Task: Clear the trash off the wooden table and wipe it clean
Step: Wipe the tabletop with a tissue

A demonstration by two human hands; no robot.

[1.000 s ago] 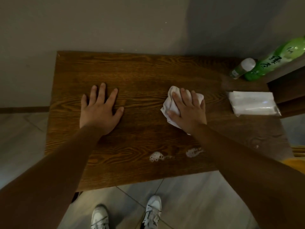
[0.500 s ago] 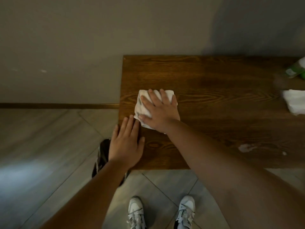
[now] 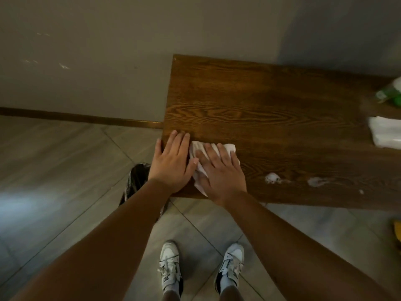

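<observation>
- Right hand [image 3: 221,172] lies flat, fingers spread, pressing a crumpled white paper towel [image 3: 196,153] onto the dark wooden table [image 3: 260,109] at its near left corner.
- Left hand [image 3: 172,161] rests open beside it (thumb touching the towel).
- White foamy smears [image 3: 272,177] sit near the front edge.

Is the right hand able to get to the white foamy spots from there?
Probably yes. The right hand presses the tissue flat on the table, and the nearest spot lies just to its right with bare wood between.
</observation>
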